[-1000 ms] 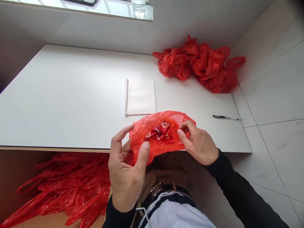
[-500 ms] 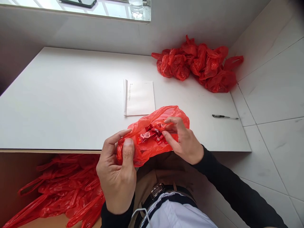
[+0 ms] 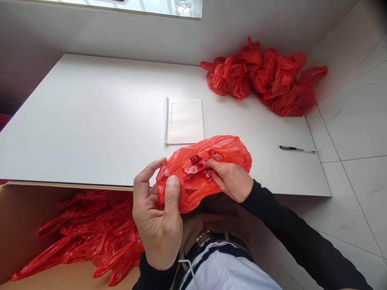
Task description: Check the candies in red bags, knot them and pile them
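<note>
A red plastic bag (image 3: pixel 232 147) is spread wide at its mouth above the table's front edge. My left hand (image 3: pixel 160 213) grips its left rim, thumb on the inside and fingers behind. Inside lie several small red wrapped candies (image 3: pixel 193 170) with pale printing. My right hand (image 3: pixel 231 177) reaches into the bag from the right, thumb and forefinger pinched on one of the candies. The fingertips partly cover that piece.
Several tied red bags (image 3: pixel 269 80) are heaped at the table's back right corner. A notepad (image 3: pixel 186 121) lies mid-table, with a pen (image 3: pixel 294 149) to the right. Below the front left edge, a cardboard box (image 3: pixel 30 225) holds many red bags.
My right hand has moved deeper among the candies, and its thumb and forefinger have closed together. My left hand keeps its hold on the bag. The whole view has shifted slightly.
</note>
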`<state>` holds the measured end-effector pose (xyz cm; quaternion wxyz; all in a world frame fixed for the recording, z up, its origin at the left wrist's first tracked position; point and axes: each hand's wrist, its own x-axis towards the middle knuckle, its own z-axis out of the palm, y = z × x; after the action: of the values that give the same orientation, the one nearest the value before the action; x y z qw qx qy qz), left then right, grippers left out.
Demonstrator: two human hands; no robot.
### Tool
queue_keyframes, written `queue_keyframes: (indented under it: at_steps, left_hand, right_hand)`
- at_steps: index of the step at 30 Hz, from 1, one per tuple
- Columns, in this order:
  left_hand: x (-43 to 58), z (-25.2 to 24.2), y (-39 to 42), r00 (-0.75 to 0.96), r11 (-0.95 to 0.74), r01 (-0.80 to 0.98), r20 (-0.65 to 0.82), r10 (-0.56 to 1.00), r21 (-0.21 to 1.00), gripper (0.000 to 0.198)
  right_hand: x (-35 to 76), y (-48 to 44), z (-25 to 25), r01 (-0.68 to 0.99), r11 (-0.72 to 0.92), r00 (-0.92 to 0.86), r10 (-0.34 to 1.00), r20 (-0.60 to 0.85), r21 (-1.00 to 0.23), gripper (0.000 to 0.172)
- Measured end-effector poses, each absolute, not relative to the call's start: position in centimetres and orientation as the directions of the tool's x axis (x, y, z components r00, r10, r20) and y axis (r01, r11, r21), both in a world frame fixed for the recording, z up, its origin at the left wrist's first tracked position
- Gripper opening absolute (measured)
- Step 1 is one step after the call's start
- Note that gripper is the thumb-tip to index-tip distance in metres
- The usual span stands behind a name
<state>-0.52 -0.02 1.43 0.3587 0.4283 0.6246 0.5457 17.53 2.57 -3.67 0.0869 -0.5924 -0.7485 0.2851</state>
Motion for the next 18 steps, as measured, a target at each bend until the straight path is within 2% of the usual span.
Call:
queue_keyframes:
  at_steps: [3,6,11,15,18]
  left_hand:
    - [-0.6,1.3,0.0,-0.378,0.044,0.151,0.016,0.926,0.988,0.034]
    - [-0.8,1.3,0.0,-0.374,0.051,0.149,0.009,0.927,0.988,0.034]
    - [-0.9,1.2,0.1,-0.381,0.06,0.141,-0.002,0.925,0.988,0.034]
    - [-0.8,1.2,0.2,-0.366,0.057,0.125,-0.008,0.931,0.991,0.034]
    - [-0.8,1.1,0.3,-0.355,0.057,0.135,-0.005,0.935,0.989,0.033]
  right_hand:
    - [16.8,2.9,-4.3,0.84,0.211,-0.378,0.889,-0.26,-0.499,0.037]
    - [16.6,2.9,-4.6,0.839,0.244,-0.417,0.862,-0.287,-0.487,0.033]
    - [16.4,2.8,-5.1,0.868,0.203,-0.359,0.887,-0.291,-0.453,0.028]
    - [16.0,2.9,-5.6,0.856,0.185,-0.34,0.905,-0.256,-0.483,0.033]
    - [15.9,3.0,-5.9,0.848,0.177,-0.349,0.896,-0.275,-0.499,0.031]
